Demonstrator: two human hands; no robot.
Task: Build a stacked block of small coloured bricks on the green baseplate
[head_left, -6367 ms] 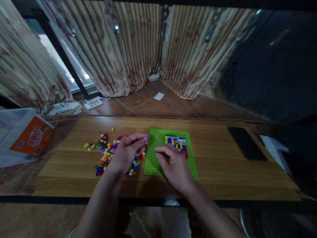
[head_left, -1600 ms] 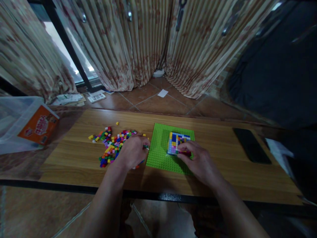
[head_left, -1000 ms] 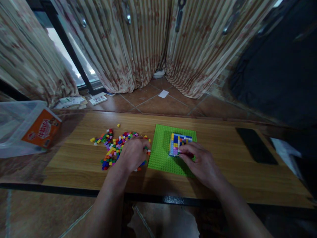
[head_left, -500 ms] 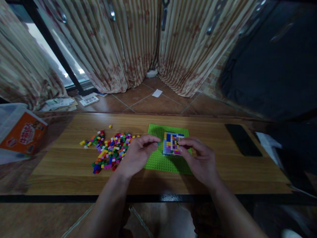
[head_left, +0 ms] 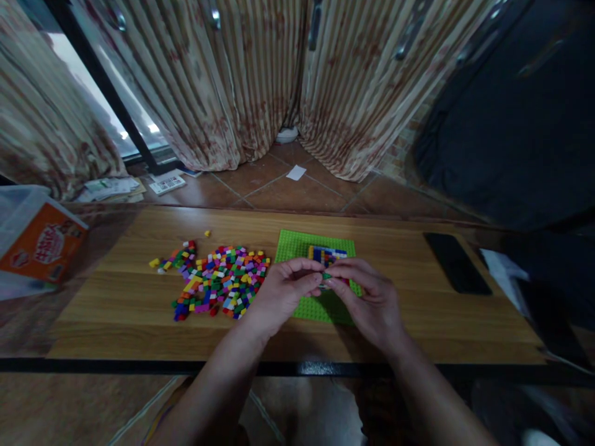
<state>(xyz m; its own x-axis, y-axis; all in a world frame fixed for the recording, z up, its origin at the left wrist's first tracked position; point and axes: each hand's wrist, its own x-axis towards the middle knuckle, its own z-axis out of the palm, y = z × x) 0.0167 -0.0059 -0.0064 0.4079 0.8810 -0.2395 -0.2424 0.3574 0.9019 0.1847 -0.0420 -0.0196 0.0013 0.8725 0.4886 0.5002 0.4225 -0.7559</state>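
Right now both hands meet over the middle of the frame: the left hand (head_left: 283,291) and the right hand (head_left: 369,297) have their fingertips pinched together on a small green brick (head_left: 326,276), held just above the green baseplate (head_left: 292,244). Which hand carries the grip I cannot tell; both look closed on it. Behind the fingers, at the plate's far side, sits the multicoloured block of bricks (head_left: 326,253), partly hidden. The loose brick pile (head_left: 218,282) lies left of centre on the wooden table (head_left: 139,310), well apart from the dark phone (head_left: 457,270) at right. I judge this the hand-over or aligning stage of placing one brick; the next move calls for a clean one-handed pinch, studs lined up, then a straight press down.
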